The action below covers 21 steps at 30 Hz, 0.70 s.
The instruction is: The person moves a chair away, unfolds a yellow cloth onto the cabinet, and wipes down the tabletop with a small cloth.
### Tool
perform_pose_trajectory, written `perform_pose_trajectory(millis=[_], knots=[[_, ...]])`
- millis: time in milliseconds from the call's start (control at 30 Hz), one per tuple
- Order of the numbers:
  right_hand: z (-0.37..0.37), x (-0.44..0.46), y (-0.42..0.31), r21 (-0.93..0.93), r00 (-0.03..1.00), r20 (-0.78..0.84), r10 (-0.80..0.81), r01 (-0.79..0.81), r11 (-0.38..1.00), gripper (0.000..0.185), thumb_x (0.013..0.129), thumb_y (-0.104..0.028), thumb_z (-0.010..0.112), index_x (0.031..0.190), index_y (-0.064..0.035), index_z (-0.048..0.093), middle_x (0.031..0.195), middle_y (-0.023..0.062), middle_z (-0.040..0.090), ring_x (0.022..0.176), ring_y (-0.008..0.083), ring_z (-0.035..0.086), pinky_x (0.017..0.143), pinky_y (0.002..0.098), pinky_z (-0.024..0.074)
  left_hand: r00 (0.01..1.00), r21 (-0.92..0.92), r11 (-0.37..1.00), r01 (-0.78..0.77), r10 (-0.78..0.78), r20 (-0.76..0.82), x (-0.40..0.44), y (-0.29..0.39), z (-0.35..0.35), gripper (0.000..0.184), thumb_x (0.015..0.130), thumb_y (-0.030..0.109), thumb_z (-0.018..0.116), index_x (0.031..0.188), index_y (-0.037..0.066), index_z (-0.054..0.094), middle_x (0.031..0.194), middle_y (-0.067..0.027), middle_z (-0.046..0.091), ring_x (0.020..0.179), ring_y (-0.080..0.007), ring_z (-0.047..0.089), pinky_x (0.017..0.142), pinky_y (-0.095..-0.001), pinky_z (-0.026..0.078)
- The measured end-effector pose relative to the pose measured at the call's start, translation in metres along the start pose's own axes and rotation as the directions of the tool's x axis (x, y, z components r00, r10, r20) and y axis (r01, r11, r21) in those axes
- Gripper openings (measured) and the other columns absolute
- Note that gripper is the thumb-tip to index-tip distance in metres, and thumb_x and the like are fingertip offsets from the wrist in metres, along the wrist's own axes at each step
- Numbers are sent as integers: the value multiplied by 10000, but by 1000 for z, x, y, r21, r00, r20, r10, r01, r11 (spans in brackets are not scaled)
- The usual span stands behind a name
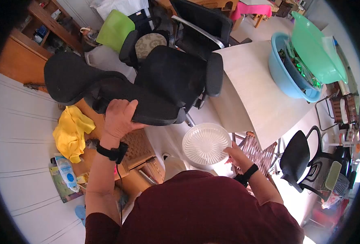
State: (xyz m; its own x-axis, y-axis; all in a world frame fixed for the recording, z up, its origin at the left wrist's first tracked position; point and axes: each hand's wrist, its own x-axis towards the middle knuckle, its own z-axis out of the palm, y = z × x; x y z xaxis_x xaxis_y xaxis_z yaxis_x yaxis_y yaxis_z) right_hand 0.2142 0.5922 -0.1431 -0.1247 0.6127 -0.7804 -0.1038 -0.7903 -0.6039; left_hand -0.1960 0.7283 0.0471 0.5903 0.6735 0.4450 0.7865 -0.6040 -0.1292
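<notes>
My left hand (119, 118) rests on the back of a black office chair (147, 103), thumb and fingers bent against its edge; part of the fingers is hidden behind it. My right hand (236, 155) grips the rim of a round white slotted basket (206, 144), which hangs tilted in front of my body. Wide dark bands circle both wrists. Just right of the chair is a table with a pale cover (253, 81).
Blue (275, 67) and green basins (314, 44) stand on the table. A wooden cabinet (137, 148) with a yellow cloth (72, 132) is at left. More chairs stand behind, one green-backed (116, 30), and a black one (296, 158) is at right.
</notes>
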Motion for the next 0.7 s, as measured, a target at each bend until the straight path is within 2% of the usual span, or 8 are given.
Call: perform_pose_trajectory(millis=[100, 200, 367, 433, 500, 567, 633, 700], knots=[[1, -2, -12, 23, 998, -51, -36, 37, 999, 641, 727, -86, 550, 1310, -56, 285, 1043, 146, 554, 767, 248, 630, 440, 355, 536, 999, 17, 1000, 12, -11, -42, 9, 5, 6, 700, 463, 532, 766, 955, 103, 515, 702, -57, 480, 656, -255, 534, 659, -383, 451], [10, -9, -33, 178, 995, -30, -94, 98, 979, 611, 702, 0, 507, 1281, -41, 317, 1003, 151, 568, 659, 234, 638, 374, 318, 522, 996, 3, 1000, -4, 4, -86, 27, 4, 10, 681, 460, 536, 767, 922, 102, 518, 679, -48, 474, 624, -240, 531, 641, -370, 451], [21, -5, -48, 228, 978, -62, -200, 209, 951, 545, 717, 3, 490, 1244, -35, 361, 933, 138, 586, 572, 209, 618, 377, 307, 516, 993, -17, 999, -42, 40, -114, 40, -7, 15, 645, 473, 555, 760, 866, 102, 522, 659, -37, 484, 590, -225, 537, 602, -349, 452], [20, -7, -50, 235, 973, -68, -221, 231, 944, 514, 723, 3, 486, 1225, -33, 384, 912, 135, 592, 536, 198, 606, 373, 300, 509, 1000, 10, 1000, -1, 1, 14, 40, -14, 12, 677, 478, 514, 785, 932, 84, 524, 749, -79, 541, 676, -265, 572, 645, -375, 459], [18, -9, -50, 259, 980, -69, -186, 197, 946, 446, 733, -1, 484, 1175, -30, 431, 890, 132, 596, 503, 182, 585, 346, 271, 471, 1000, 11, 1000, 7, -7, 26, 46, -22, 12, 668, 477, 514, 783, 921, 84, 529, 745, -78, 538, 680, -267, 572, 646, -372, 460], [4, -8, -31, 207, 979, -115, -171, 192, 959, 406, 737, -2, 488, 1140, -34, 457, 873, 115, 599, 583, 190, 603, 386, 289, 480, 999, 6, 1000, 22, -22, 49, 41, -17, 16, 659, 477, 514, 781, 911, 84, 533, 741, -78, 535, 683, -268, 571, 646, -368, 461], [-5, -7, -28, 290, 965, -70, -251, 261, 921, 412, 742, -8, 498, 1150, -44, 453, 903, 104, 599, 680, 205, 613, 473, 335, 520, 999, 18, 1000, 7, -8, 42, 25, -7, 14, 619, 497, 599, 727, 818, 114, 515, 659, -48, 506, 579, -233, 552, 589, -359, 445], [1, -18, -29, 365, 958, -97, -268, 285, 886, 444, 738, -10, 474, 1180, -1, 439, 1038, 123, 586, 849, 251, 631, 630, 380, 563, 1000, 85, 996, 8, -6, -27, 6, 6, 6, 624, 517, 612, 712, 843, 110, 534, 639, -40, 497, 570, -234, 544, 588, -371, 445]])
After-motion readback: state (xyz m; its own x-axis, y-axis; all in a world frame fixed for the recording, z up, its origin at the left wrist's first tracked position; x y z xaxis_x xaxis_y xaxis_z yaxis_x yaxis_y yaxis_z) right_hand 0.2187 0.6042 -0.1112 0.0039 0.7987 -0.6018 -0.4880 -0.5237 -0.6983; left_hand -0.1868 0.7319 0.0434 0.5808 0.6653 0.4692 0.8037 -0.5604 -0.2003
